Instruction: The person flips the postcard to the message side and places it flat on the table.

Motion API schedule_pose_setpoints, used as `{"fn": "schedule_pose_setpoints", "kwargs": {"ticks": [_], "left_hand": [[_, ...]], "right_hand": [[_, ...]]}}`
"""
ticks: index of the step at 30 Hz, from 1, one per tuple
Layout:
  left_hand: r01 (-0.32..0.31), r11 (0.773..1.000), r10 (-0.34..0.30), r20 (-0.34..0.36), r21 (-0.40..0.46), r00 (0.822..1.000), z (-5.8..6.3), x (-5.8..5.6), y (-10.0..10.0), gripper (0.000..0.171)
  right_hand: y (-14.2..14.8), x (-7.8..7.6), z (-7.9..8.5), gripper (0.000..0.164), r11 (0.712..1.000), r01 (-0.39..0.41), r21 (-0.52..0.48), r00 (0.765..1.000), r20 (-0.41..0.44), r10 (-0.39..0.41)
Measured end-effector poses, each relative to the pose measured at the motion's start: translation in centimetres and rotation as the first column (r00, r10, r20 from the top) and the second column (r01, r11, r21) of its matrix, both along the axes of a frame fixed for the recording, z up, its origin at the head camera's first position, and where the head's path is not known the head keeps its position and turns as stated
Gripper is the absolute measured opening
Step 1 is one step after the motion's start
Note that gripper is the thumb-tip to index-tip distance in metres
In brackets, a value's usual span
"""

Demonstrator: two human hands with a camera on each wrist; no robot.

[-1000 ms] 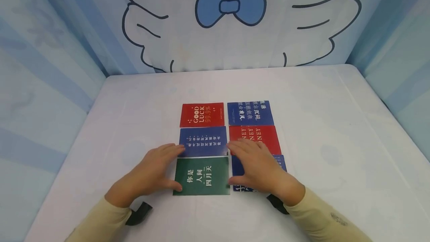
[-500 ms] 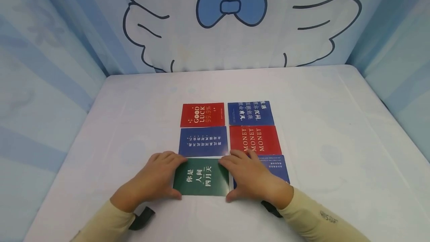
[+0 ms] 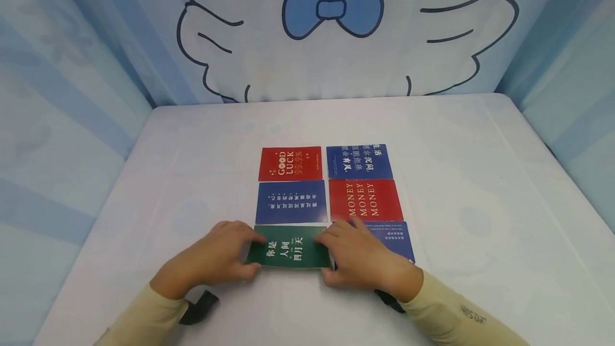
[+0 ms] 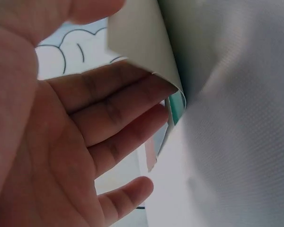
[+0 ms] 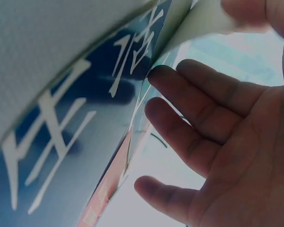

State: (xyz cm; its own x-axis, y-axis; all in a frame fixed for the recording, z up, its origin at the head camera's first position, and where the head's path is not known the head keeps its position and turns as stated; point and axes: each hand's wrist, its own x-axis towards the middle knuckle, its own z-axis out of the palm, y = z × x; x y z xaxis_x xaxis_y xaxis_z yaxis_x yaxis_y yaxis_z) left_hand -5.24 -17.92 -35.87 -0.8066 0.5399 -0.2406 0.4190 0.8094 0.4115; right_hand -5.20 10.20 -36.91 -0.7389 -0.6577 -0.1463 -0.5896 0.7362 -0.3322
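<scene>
A green card with white Chinese characters lies at the front of the left column, its near edge raised. My left hand pinches its left end between thumb and fingers. At the other end my right hand pinches the right side, partly covering the front blue card. In the left wrist view, the card's pale underside bends up between thumb and fingers. The right wrist view shows the same pale back by the thumb, and the blue card with large white characters beside the fingertips.
Behind the green card lie a blue card and a red "GOOD LUCK" card. The right column holds a red "MONEY" card and a blue card. All rest on a white table with curtains around it.
My right hand has come from over the blue and red cards to the green card's right end. Both hands now grip that card, and its near edge has risen off the table.
</scene>
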Motion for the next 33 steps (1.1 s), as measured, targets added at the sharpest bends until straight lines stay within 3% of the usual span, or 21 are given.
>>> {"fn": "schedule_pose_setpoints", "kwargs": {"ticks": [4,10,16,23,25,28,33], "left_hand": [[-0.018,0.999,0.018,-0.004,0.031,1.0,-0.1,-0.1,0.2,0.033],[-0.123,0.991,0.124,-0.018,0.056,0.992,0.1,-0.5,0.6,0.059],[-0.226,0.966,0.244,-0.154,0.125,0.957,0.5,-0.8,0.7,0.071],[-0.323,0.911,0.366,-0.14,0.256,0.92,0.6,-1.0,0.7,0.06],[-0.332,0.901,0.381,-0.145,0.278,0.913,0.4,-1.1,0.7,0.052],[-0.298,0.908,0.36,-0.186,0.295,0.914,0.0,-1.2,0.7,0.041],[-0.234,0.928,0.305,-0.233,0.289,0.923,-0.9,-1.3,0.6,0.036]], "right_hand": [[0.0,-0.2,-0.1,0.04,0.999,0.006,-0.038,1.0,-0.013,-0.007],[-0.1,-1.0,-0.3,0.037,0.99,0.079,-0.12,0.996,-0.04,-0.084],[0.1,-1.2,-0.5,0.039,0.944,0.151,-0.294,0.976,-0.107,-0.189],[0.4,-1.3,-0.8,0.059,0.882,0.108,-0.459,0.972,-0.137,-0.191],[0.4,-1.4,-0.8,0.063,0.873,0.104,-0.477,0.973,-0.135,-0.189],[0.3,-1.5,-0.8,0.063,0.864,0.115,-0.491,0.98,-0.088,-0.181],[0.2,-1.4,-0.7,0.06,0.886,0.155,-0.438,0.985,0.002,-0.171]]}}
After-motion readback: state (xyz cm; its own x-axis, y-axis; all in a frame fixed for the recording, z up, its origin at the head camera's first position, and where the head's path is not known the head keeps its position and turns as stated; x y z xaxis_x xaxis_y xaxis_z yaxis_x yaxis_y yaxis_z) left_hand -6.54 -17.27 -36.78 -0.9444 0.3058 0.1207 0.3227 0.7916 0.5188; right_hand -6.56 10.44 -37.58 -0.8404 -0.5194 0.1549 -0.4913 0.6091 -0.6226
